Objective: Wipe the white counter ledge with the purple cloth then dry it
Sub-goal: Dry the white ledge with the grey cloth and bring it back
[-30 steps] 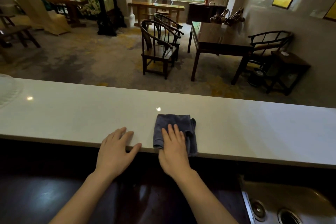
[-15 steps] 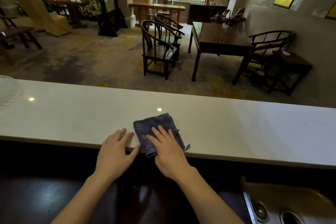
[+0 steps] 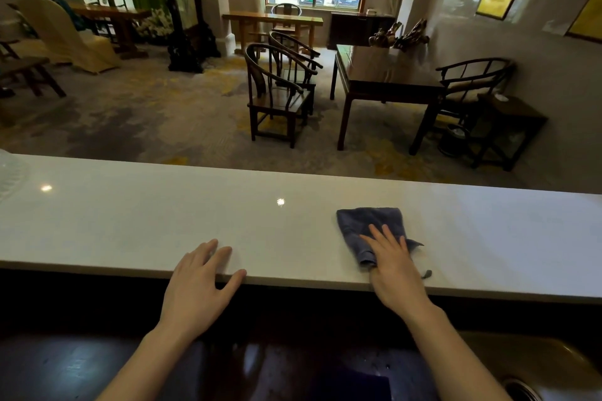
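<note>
- Pressing flat: right hand (image 3: 392,265) lies palm-down on the cloth (image 3: 371,231), fingers spread, pinning it, not clenched round it.
- Left hand (image 3: 200,280) is open and holds nothing; it is braced on the near edge of the ledge (image 3: 130,221), well apart from the cloth.
- Cloth sits under and just ahead of the right hand's fingers, bunched, one corner trailing out past the hand's right side, close to the near edge.
- Key relation: ledge long axis runs left-right across both hands. Right hand owns the cloth, so strokes go sideways along that axis.
- Bare ledge extends both ways: left past the left hand, right beyond the cloth.
- Judgement: wiping stage, drying not yet begun.
- Sink (image 3: 534,381) is below the right forearm.
</note>
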Demonstrator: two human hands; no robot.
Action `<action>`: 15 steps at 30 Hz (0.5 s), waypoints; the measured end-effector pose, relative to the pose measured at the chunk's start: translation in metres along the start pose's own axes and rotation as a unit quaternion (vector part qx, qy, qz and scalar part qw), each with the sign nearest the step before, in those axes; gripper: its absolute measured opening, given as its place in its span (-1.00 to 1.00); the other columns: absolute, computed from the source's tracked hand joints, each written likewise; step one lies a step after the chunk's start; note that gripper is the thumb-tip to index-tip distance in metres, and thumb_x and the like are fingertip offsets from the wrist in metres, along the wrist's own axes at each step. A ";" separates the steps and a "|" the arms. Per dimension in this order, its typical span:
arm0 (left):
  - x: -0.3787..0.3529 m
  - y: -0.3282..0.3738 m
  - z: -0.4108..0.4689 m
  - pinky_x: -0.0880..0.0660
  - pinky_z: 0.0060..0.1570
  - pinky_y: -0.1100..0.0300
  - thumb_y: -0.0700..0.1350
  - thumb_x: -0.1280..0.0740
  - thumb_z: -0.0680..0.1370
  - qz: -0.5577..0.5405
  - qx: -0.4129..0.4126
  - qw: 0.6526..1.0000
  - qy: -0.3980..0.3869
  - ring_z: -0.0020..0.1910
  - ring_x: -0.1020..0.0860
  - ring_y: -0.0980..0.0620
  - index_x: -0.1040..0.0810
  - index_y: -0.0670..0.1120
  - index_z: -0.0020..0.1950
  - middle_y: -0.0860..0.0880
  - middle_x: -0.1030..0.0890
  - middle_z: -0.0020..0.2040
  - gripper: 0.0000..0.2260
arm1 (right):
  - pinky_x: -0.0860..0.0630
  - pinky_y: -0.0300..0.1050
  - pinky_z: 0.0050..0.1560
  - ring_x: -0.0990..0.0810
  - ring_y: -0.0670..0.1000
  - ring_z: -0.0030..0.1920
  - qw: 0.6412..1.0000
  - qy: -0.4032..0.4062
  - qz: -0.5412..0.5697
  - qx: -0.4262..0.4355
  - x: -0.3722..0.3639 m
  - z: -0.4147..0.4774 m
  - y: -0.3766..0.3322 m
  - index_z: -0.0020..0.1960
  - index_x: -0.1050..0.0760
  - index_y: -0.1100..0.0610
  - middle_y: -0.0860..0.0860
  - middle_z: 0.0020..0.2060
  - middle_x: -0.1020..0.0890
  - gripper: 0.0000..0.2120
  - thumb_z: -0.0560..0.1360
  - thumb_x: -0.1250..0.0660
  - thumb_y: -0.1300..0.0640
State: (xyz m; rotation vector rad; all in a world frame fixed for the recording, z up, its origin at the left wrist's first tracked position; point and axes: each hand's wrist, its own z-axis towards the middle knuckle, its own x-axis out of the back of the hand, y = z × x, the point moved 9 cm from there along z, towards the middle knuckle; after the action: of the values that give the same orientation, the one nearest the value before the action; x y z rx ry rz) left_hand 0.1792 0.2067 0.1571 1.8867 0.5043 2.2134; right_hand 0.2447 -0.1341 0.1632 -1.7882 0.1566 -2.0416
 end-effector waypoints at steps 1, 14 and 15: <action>0.000 0.000 0.000 -0.24 0.49 0.00 0.28 -0.24 0.52 0.002 -0.001 1.000 0.000 0.46 -0.35 -0.03 -0.46 0.05 0.40 -0.01 -0.40 0.49 -0.48 | 0.19 0.07 0.59 -0.01 0.09 0.62 1.000 0.003 -0.005 -0.021 0.005 0.000 0.014 0.55 -0.29 0.07 0.07 0.61 -0.19 -0.42 0.55 -0.25 0.31; 0.003 0.003 0.002 -0.20 0.50 0.02 0.29 -0.21 0.53 0.005 -0.004 1.000 -0.009 0.49 -0.32 -0.02 -0.45 0.03 0.42 -0.02 -0.39 0.50 -0.46 | 0.22 0.29 0.56 0.12 0.18 0.62 0.986 -0.032 -0.033 -0.160 -0.008 0.060 0.041 0.61 -0.12 0.02 0.08 0.64 -0.07 -0.49 0.69 -0.10 0.06; 0.003 0.003 0.002 -0.19 0.51 0.02 0.29 -0.20 0.53 0.001 -0.004 1.000 -0.009 0.49 -0.31 -0.03 -0.45 0.03 0.42 -0.02 -0.38 0.50 -0.45 | 0.23 0.28 0.56 0.13 0.19 0.62 0.986 -0.032 -0.034 -0.157 -0.011 0.067 0.033 0.62 -0.10 0.01 0.08 0.64 -0.06 -0.49 0.69 -0.09 0.05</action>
State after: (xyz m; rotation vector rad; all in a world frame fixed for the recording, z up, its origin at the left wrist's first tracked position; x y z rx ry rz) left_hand 0.1808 0.2050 0.1610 1.9031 0.4906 2.1944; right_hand 0.3185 -0.1474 0.1521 -2.0693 0.4252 -2.0972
